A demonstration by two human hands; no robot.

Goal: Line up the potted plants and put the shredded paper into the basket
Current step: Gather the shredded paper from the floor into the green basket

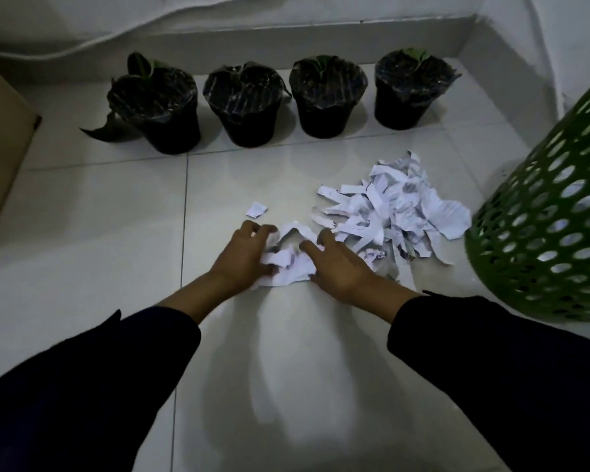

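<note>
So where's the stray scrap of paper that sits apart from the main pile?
The stray scrap lies on the floor tile just beyond the left hand, left of the main paper pile.

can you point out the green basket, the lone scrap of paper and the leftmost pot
green basket (539, 240): head view, on its holed side wall
lone scrap of paper (256, 210): head view, middle of the scrap
leftmost pot (171, 131): head view, on its black side wall

Two arms come in from the bottom corners of the frame. Each wears a long, loose dark sleeve, nearly black, plain and without markings; the left sleeve (92, 379) fills the lower left, the right sleeve (498, 366) the lower right. The cuffs stop short of the wrists, and the left hand (242, 257) and right hand (338, 264) are bare, with no rings or watch showing.
</note>
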